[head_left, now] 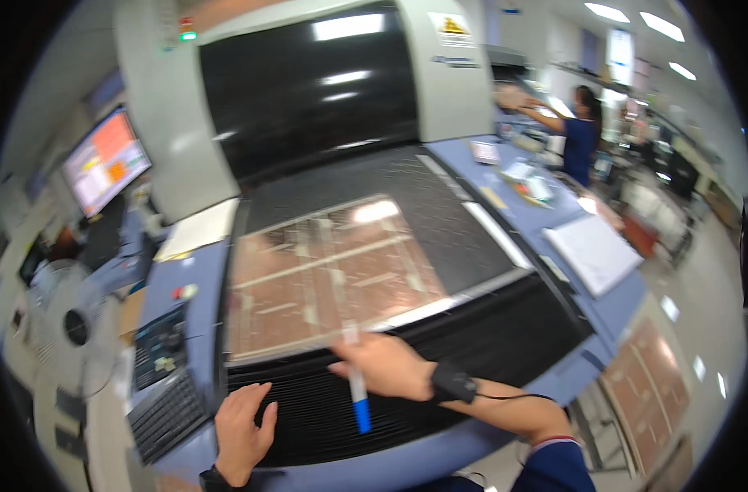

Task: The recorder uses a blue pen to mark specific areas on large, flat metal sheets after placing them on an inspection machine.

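Note:
My right hand (386,365) is closed on a white marker pen (357,389) with a blue end that points toward me. The upper end of the pen is at the near edge of a large copper-coloured panel (366,283); motion blur hides whether it touches. Pale strips divide the panel, which lies flat on the black bed (464,246) of a machine. Over the left part of the ribbed black bellows cover (325,422), my left hand (244,426) holds nothing, its fingers loosely bent and the thumb apart.
A grey machine housing with a dark hood (308,90) rises behind the bed. Keyboards (167,414) and a monitor (107,161) are at left. White papers (593,252) lie on the right ledge; another copper panel (648,381) stands below. A co-worker (581,135) is at far right.

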{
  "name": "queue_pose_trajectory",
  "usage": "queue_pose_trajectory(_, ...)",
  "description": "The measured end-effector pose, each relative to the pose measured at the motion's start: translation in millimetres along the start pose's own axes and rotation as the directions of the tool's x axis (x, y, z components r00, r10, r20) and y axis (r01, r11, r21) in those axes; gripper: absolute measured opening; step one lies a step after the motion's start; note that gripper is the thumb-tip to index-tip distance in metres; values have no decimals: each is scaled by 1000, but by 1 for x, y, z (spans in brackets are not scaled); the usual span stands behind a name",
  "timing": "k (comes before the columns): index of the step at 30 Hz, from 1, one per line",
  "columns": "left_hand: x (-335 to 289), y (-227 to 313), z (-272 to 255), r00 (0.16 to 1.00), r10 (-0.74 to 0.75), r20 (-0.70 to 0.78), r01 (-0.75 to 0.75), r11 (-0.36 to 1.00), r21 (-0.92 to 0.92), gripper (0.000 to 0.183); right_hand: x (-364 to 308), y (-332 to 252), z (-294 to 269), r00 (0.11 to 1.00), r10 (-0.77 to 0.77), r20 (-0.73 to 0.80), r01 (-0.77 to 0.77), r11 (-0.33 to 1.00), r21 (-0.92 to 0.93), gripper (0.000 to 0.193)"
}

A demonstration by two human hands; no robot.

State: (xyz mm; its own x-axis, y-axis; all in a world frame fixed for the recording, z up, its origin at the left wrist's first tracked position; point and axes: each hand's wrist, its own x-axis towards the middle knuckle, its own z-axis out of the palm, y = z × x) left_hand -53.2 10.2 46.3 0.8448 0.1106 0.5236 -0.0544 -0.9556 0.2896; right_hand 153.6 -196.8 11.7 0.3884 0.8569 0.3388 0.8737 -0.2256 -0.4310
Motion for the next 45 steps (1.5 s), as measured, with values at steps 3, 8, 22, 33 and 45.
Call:
queue_pose_trajectory(3,30,12,32,986,167,24,-164,982,-92,34,1,-18,16,959,-164,-232,189,978,89,38)
queue_pose_trajectory(8,35,-10,78,914,334,-232,-377,909,-177,25,-16,-15,40,954,-195,-228,228,965,130,49)
queue_pose_trajectory(22,21,6,54,924,352,-150,-382,874,-300,20,-31,-32,22,919,-334,-207,365,922,132,35)
queue_pose_trajectory(33,19,5,57,928,352,-120,-372,871,-322,18,-31,-33,22,927,-332,-177,358,922,146,33)
queue_pose_trajectory(45,12,5,60,930,361,-68,-363,877,-314,21,-31,-32,23,935,-323,-146,348,916,202,29)
